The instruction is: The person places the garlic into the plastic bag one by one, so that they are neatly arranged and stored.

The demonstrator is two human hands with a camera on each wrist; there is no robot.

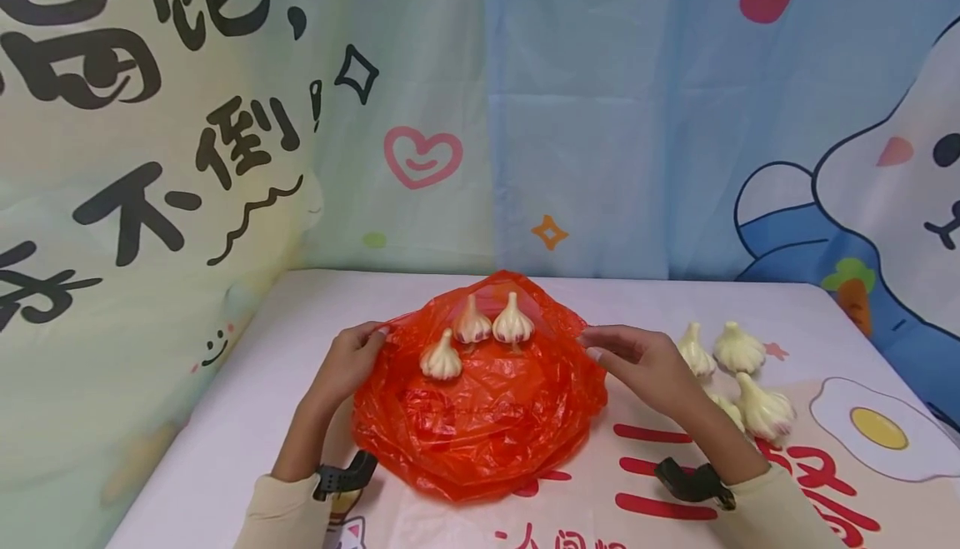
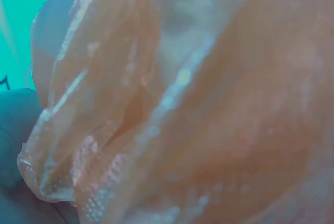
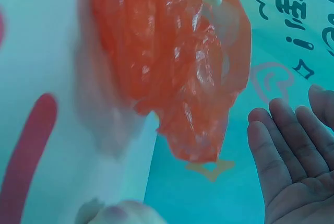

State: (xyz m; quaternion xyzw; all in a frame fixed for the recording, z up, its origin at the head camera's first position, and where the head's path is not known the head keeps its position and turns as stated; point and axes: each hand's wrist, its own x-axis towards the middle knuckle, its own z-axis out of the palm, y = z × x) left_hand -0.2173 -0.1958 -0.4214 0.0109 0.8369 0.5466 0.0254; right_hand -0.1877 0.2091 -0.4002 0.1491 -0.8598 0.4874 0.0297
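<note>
A crumpled red plastic bag (image 1: 487, 441) lies spread on the table between my hands. Three garlic bulbs (image 1: 513, 321) with purple-tinged bases show at its upper part, ringed by the red film. My left hand (image 1: 347, 370) pinches the bag's left edge between thumb and fingers; in the left wrist view the film (image 2: 209, 130) fills most of the picture. At the bag's right side is my right hand (image 1: 647, 361), its fingers extended and loosely bent. The right wrist view shows those fingers (image 3: 274, 151) apart from the bag (image 3: 172, 67), holding nothing.
Several more garlic bulbs (image 1: 765, 409) lie on the table to the right, behind and beside my right forearm. The table (image 1: 225, 449) wears a printed cloth with red marks and a fried-egg picture. A printed curtain (image 1: 585, 116) hangs behind the table.
</note>
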